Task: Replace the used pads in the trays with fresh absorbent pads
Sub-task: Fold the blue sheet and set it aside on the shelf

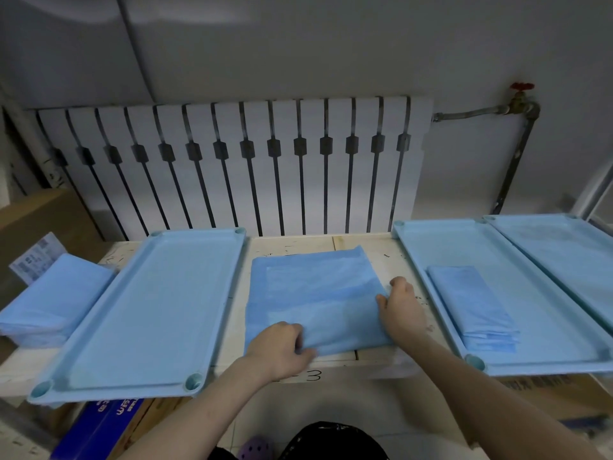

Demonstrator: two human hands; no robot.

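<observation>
Two hands hold the blue pad (315, 293) on the bench (378, 252), left hand (282, 346) gripping its near edge, right hand (401, 307) pinching its right edge; the bare tray (149, 310) lies just left of the left hand.

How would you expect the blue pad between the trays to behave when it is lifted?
Probably floppy: the blue pad curls where the left hand grips it. Likely light, since it looks thin. Its folded layers may fall open.
</observation>
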